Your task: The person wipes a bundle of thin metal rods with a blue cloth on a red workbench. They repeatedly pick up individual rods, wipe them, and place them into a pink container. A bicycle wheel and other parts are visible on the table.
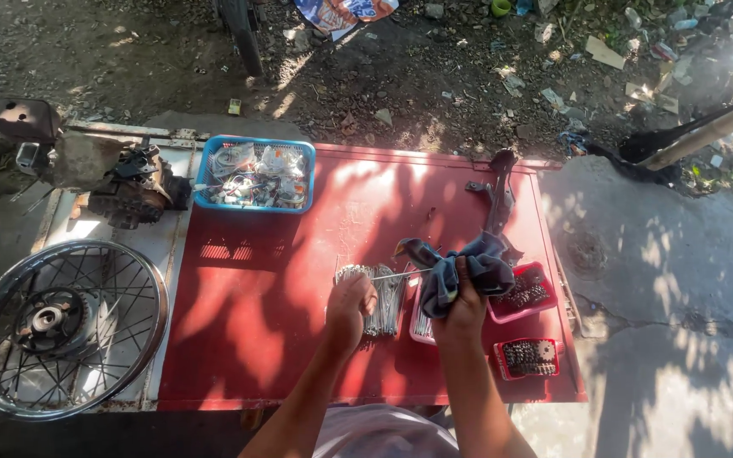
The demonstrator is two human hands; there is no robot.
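My left hand (349,305) is closed on one thin metal spoke (396,275), whose free end runs right into a dark blue rag (460,267). My right hand (461,309) grips that rag, bunched around the spoke's end. Both hands hover over a red metal table (256,339). Under my left hand lies a bundle of spokes (383,305) side by side. A pink tray (419,326) with more small parts sits just below the rag.
Two red trays (528,358) of small metal parts stand at the right. A blue basket (254,175) of bagged parts sits at the back. A spoked wheel rim (63,326) lies at the left, engine parts (125,182) behind it, a dark metal bracket (499,191) at back right.
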